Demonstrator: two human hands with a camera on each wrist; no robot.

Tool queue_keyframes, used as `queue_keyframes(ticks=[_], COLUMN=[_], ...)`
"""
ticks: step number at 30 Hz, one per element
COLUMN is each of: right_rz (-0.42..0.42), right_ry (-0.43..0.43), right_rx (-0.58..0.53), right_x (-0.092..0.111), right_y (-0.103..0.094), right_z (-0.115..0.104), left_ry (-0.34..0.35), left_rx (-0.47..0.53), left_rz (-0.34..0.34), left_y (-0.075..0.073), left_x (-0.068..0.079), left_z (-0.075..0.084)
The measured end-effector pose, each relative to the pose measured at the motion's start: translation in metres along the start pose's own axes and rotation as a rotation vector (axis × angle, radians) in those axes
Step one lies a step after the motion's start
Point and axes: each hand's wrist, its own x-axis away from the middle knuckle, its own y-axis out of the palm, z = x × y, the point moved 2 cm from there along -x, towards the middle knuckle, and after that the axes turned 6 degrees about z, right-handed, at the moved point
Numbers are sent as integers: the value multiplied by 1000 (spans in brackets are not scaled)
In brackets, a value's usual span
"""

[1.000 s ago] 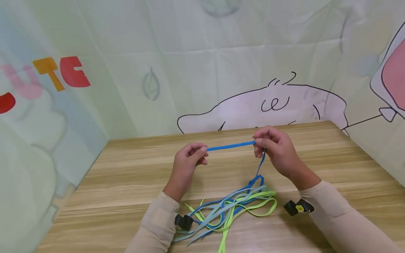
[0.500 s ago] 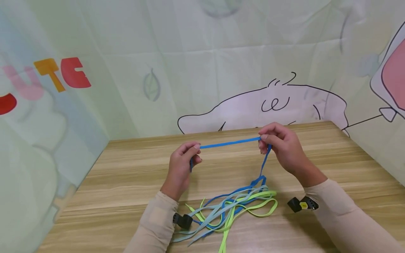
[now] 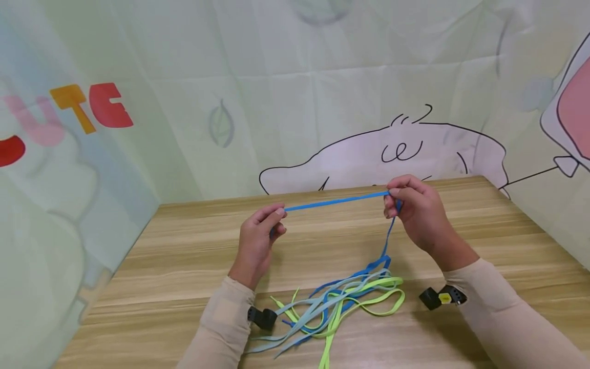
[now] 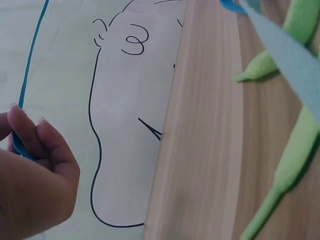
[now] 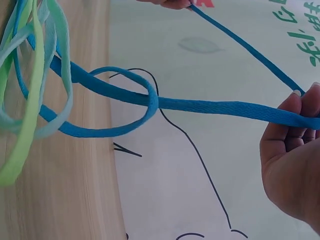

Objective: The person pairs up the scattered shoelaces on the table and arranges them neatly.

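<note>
A blue shoelace (image 3: 336, 201) is stretched taut between my two hands above the table. My left hand (image 3: 259, 241) pinches it between thumb and fingers; in the left wrist view a bit of the lace (image 4: 20, 145) runs into the curled fingers. At the other end, my right hand (image 3: 421, 218) pinches the lace, which then hangs down from the palm to the pile. The right wrist view shows this hanging part (image 5: 215, 109) passing by a loop of blue lace (image 5: 110, 131). Below the hands lies a loose tangle of blue, pale blue (image 3: 318, 303) and lime-green laces (image 3: 392, 310).
The wood-grain table (image 3: 184, 266) reaches back to a printed cloth backdrop (image 3: 286, 102) with a cartoon animal and letters. Cloth walls also stand at left and right. A small black camera is on each sleeve, the left one (image 3: 264, 319) close over the tangle's left end.
My hands have moved apart and slightly up, so the blue span between them is longer. More blue lace has been drawn from the tangle's left side.
</note>
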Motion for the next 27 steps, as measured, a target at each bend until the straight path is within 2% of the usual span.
queue_keyframes(ticks=[5,10,17,27], right_rz=[-3,-7,3,42], right_ry=[-1,-12,-1,35], right_rx=[9,49,87,74], right_x=[-1,-3,-5,-8], right_y=[-2,-5,-11,-19], right_z=[1,3,9,11], left_ry=[29,37,53,75], left_rx=[46,50,83,78], left_rz=[31,67,143,177], left_y=[-6,-13,-26,-38], left_x=[-4,-10,-15,-20], left_z=[3,5,9,8])
